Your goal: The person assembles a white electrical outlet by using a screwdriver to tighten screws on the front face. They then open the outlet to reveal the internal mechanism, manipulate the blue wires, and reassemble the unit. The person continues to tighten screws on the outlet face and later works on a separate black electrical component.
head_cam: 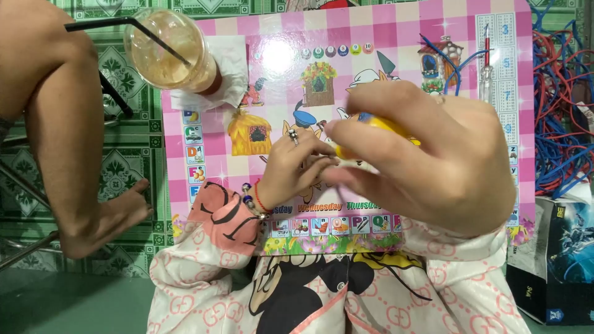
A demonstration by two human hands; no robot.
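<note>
Another person's leg and foot (pixel 93 216) rest at far left, and a lidded iced drink with a black straw (pixel 167 52) stands on the pink picture board's (pixel 216 136) top corner; keep your elbow away from it. Your left hand (pixel 294 167), fingers curled, pinches the near end of the small yellow piece (pixel 383 130). Your right hand (pixel 427 161) wraps closed over it, above the board's middle. Judging by this, hold it low and steady, clear of the wire tangle (pixel 560 111)
</note>
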